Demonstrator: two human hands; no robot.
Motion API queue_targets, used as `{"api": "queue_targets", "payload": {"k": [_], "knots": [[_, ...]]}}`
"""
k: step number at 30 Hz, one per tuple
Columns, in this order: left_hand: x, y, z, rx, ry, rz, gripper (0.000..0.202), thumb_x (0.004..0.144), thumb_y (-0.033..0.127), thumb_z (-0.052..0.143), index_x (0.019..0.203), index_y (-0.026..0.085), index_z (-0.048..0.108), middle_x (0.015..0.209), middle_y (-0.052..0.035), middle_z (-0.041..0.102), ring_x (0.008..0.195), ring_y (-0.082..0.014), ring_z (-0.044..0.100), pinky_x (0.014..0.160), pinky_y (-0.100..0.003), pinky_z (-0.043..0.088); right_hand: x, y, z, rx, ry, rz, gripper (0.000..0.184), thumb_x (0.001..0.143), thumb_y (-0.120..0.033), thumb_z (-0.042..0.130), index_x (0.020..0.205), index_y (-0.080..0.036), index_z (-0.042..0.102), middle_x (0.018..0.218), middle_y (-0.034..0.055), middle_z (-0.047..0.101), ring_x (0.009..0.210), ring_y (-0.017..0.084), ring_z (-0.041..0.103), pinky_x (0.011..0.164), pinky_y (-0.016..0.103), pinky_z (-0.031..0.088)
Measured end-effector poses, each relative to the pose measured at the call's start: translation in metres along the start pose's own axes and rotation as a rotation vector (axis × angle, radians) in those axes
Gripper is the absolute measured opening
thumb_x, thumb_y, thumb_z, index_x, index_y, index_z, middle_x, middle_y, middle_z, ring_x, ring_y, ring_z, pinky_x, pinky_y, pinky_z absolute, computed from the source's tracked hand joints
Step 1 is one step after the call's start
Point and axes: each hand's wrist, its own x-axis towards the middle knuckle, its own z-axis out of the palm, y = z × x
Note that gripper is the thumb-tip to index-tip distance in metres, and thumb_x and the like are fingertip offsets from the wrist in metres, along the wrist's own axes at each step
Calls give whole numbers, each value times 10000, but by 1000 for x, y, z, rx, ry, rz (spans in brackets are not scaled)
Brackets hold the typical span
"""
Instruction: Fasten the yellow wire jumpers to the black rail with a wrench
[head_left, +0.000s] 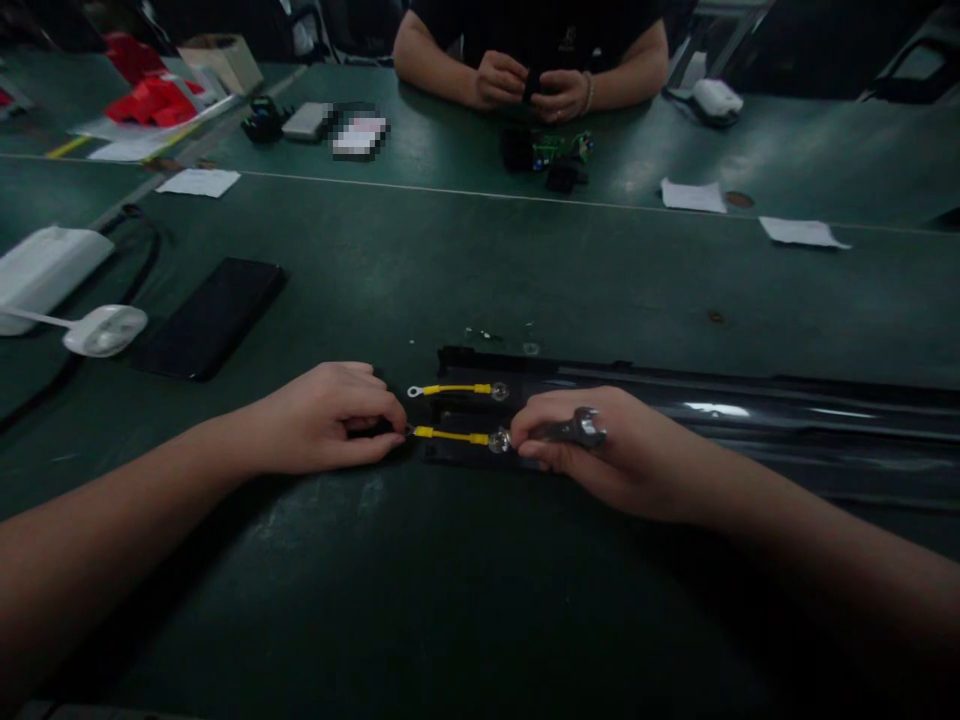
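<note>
Between thumb and forefinger, my left hand (345,418) pinches the free ring end of the nearer yellow wire (454,435). That wire's other end sits at a round metal fastener (499,440) on a long black panel (637,385). My right hand (592,445) is closed around a metal wrench (577,429), its open jaw pointing right and its other end at the fastener. Behind it lies a second yellow wire (457,389), with a bare ring terminal (415,392) at the left and a similar fastener at the right. My right fingers hide part of the wrench.
Small loose metal parts (480,334) lie behind the panel. To the left are a black phone (210,318), a white charger-like device (105,330) and a black cable (146,265). Across the table a person's hands (536,88) hold a small dark part above green circuit boards (559,150).
</note>
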Motion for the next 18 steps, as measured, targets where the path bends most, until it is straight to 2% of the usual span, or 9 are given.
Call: {"api": "queue_targets", "payload": {"k": [5, 12, 18], "knots": [[1, 0, 1, 25, -17, 14, 68, 960, 237, 641, 982, 227, 704, 726, 26, 650, 666, -136, 546, 645, -267, 367, -1, 0, 1, -3, 30, -23, 190, 1003, -141, 514, 1106, -155, 672, 1063, 76, 743, 928, 169, 696, 814, 275, 522], [0, -2, 0, 25, -37, 4, 72, 964, 247, 641, 983, 231, 708, 740, 22, 653, 685, -138, 548, 642, -260, 375, 3, 0, 1, -16, 31, -5, 115, 1001, -175, 569, 985, -160, 682, 947, 43, 740, 864, 158, 690, 776, 259, 511], [1, 1, -2, 19, -53, -13, 78, 961, 250, 639, 966, 225, 712, 727, 22, 650, 679, -136, 544, 649, -258, 382, 2, -3, 0, -17, 41, -15, 187, 997, -149, 508, 1065, -165, 681, 1006, 62, 738, 897, 172, 684, 788, 280, 514]]}}
